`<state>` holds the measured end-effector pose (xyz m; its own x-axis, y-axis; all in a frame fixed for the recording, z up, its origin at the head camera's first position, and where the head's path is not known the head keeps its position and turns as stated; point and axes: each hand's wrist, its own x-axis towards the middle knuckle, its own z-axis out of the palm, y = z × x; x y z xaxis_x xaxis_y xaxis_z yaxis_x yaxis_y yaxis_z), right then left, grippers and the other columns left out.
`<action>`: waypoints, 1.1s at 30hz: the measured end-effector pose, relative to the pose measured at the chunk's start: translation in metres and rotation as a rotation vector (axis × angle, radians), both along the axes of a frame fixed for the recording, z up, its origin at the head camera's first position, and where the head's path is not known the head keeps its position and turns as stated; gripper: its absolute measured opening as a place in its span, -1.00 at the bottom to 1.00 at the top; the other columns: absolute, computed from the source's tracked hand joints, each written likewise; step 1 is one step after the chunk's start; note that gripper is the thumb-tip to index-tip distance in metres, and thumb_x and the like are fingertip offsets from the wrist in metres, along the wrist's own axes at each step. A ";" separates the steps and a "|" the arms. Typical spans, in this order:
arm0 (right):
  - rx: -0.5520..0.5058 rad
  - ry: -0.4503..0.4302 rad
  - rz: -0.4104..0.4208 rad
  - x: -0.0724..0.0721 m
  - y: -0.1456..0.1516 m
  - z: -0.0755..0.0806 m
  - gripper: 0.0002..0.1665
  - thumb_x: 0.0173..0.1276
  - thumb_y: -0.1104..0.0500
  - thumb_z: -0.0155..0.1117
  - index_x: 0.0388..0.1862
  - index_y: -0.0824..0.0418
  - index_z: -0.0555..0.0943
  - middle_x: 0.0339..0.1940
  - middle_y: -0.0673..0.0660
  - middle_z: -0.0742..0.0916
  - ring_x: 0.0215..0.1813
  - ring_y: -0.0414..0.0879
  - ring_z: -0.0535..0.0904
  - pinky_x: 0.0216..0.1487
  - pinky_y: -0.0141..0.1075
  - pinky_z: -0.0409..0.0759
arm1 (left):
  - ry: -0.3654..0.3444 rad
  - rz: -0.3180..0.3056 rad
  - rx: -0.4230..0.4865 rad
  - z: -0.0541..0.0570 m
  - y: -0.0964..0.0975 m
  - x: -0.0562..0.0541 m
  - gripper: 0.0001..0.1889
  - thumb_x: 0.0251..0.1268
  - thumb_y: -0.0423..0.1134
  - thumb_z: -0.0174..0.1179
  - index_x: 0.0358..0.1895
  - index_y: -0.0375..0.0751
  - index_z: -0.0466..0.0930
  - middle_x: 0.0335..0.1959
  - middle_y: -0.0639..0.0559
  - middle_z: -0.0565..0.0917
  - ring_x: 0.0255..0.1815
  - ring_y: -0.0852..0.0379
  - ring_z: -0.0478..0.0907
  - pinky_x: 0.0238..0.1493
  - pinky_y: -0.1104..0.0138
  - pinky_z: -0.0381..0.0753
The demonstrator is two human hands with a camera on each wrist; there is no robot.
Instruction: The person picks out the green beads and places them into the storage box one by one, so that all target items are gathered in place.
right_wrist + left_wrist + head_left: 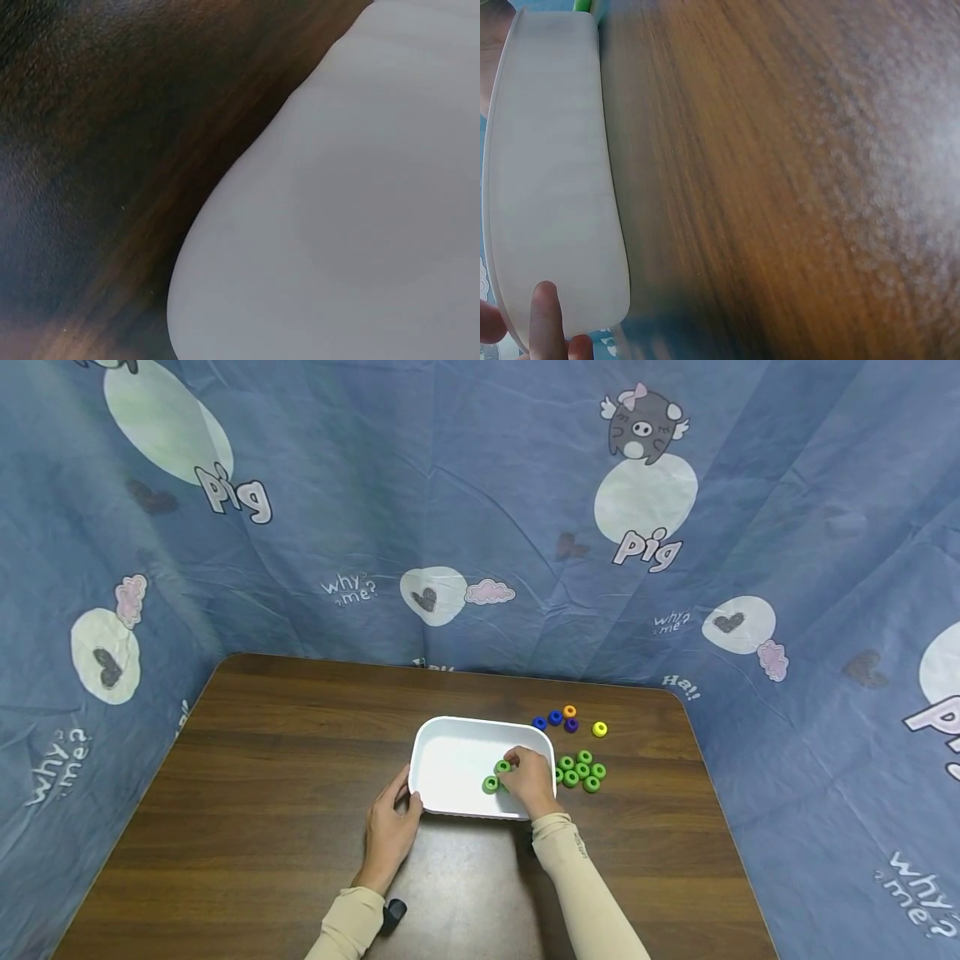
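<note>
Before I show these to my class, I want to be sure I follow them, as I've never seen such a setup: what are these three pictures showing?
There's no machine arm here, just a person's bare hands. The wide picture comes from a camera worn on the head, looking forward and down. The two close-ups come from cameras on the wrists: the left shows the outside of the white tray and some fingers; the right shows part of the tray and the brown table, but no fingers.

The left hand holds the tray's near left corner. The right hand is at the green rings inside; whether it grips one is hard to tell. More rings lie right of the tray: a green cluster, with blue, orange and yellow ones beyond.
</note>
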<state>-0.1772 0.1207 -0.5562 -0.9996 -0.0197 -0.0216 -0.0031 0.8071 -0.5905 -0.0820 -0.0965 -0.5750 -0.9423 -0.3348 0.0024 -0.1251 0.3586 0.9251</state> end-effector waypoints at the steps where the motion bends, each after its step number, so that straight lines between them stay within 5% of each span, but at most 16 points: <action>1: -0.004 -0.003 -0.002 0.000 0.000 0.000 -0.76 0.04 0.26 0.53 -0.27 0.25 0.72 -0.29 0.19 0.81 -0.20 0.05 0.69 -0.12 -0.09 0.67 | 0.001 0.000 0.002 0.000 0.000 0.000 -0.48 0.36 -0.35 0.18 0.39 -0.24 0.46 0.35 -0.24 0.56 0.31 -0.17 0.59 0.37 0.00 0.54; 14: -0.147 0.100 -0.038 0.007 0.013 0.019 -0.75 0.21 0.21 0.47 -0.15 0.29 0.74 -0.18 0.22 0.82 -0.07 0.12 0.74 -0.03 -0.03 0.71 | -0.016 0.009 -0.016 -0.002 0.003 0.001 -0.48 0.37 -0.36 0.17 0.40 -0.22 0.45 0.37 -0.21 0.55 0.31 -0.17 0.59 0.37 0.01 0.54; 26: -0.251 0.134 -0.292 0.010 0.069 0.043 -0.67 0.24 0.13 0.46 -0.05 0.25 0.74 -0.12 0.23 0.83 -0.02 0.11 0.74 -0.05 -0.08 0.66 | -0.012 -0.002 0.000 0.001 0.002 -0.001 -0.47 0.38 -0.36 0.16 0.41 -0.23 0.44 0.37 -0.23 0.55 0.32 -0.16 0.58 0.36 0.03 0.55; 33: -0.313 0.123 -0.403 0.017 0.104 0.032 -0.66 0.26 0.14 0.44 -0.03 0.27 0.73 -0.06 0.26 0.81 0.03 0.14 0.72 -0.03 -0.15 0.63 | -0.012 -0.007 0.014 0.002 0.002 -0.001 -0.47 0.38 -0.36 0.16 0.41 -0.23 0.43 0.37 -0.24 0.54 0.33 -0.18 0.57 0.35 0.00 0.56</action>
<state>-0.1607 0.2250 -0.5240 -0.9239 0.3805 0.0415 0.1870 0.5434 -0.8184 -0.0829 -0.0950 -0.5732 -0.9446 -0.3280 -0.0137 -0.1339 0.3470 0.9283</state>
